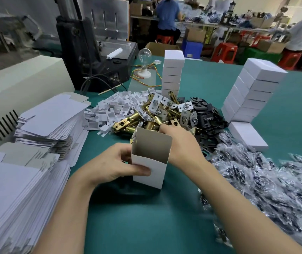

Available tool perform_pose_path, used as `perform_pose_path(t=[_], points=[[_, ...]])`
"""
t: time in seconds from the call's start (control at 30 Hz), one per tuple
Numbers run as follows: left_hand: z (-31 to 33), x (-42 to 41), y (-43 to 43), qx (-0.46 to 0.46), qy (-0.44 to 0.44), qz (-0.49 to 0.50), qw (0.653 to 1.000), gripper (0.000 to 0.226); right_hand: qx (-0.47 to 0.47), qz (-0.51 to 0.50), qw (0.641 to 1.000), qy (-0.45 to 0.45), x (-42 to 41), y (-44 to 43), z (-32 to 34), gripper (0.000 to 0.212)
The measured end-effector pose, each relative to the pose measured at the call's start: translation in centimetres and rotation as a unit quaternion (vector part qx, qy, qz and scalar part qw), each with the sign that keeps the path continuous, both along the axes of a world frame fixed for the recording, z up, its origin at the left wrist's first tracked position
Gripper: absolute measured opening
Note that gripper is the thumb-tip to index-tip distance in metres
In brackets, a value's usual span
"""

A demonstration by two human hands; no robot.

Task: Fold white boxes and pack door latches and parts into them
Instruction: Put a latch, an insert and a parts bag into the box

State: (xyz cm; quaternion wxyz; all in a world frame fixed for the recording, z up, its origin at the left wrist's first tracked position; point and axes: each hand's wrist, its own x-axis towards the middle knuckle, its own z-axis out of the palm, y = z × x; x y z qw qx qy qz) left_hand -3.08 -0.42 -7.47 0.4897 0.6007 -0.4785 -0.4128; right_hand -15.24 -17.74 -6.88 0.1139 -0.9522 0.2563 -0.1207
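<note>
Box (pixel 149 169) is folded, open, pinched by your left hand (pixel 106 167); your right hand (pixel 183 143) reaches among latches (pixel 146 114), fingertips hidden, grip unclear. Stacks (pixel 173 74) look finished; many blanks (pixel 51 114) remain.

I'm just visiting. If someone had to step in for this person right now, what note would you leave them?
Left hand grips the open white box, open end up.
Right hand reaches past it to the brass latches; whether it grips one cannot be seen.
Flat blanks lie at the left; white plastic pieces, black plates and bagged parts flank the latches.
Done: closed boxes stacked at the back.
Left: fill this box, close it, stack it, then carry on.
</note>
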Motion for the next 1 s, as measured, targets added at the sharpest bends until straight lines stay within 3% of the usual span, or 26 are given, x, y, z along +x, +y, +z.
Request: perform_pose_path(t=[0.07,0.13,0.4,0.5,0.63,0.73,0.83,1.0], points=[[0.1,0.1,0.1,-0.002,-0.003,0.001,1.0,0.044,0.057,-0.007,0.998,-0.021,-1.3,-0.1,0.4,0.038],[0.1,0.1,0.0,-0.003,-0.007,-0.001,1.0,0.045,0.08,-0.008,0.997,0.009,-2.8,-0.2,0.9,0.026],[-0.2,0.1,-0.1,0.001,-0.017,-0.008,1.0,0.027,0.032,-0.021,0.98,0.198,-2.9,0.0,2.8,0.026],[-0.4,0.0,-0.2,-0.002,-0.013,-0.021,1.0,0.024,-0.009,-0.025,0.97,0.243,-0.6,0.1,2.6,0.007],[-0.8,0.0,-0.1,-0.018,-0.013,-0.012,1.0,0.027,-0.013,-0.02,0.965,0.262,0.8,-0.5,2.7,0.013],[-1.1,0.0,-0.3,-0.037,-0.016,-0.005,0.999,0.027,0.051,-0.029,0.984,0.17,-0.9,-1.1,4.5,0.02],[-1.3,-0.3,-0.7,-0.035,-0.025,0.023,0.999,0.024,0.092,-0.069,0.993,-0.009,-3.8,-1.4,7.6,0.014],[-1.9,-0.6,-1.5,-0.018,-0.047,0.092,0.994,0.033,0.092,-0.067,0.949,-0.295,-6.8,0.1,12.1,0.016]])
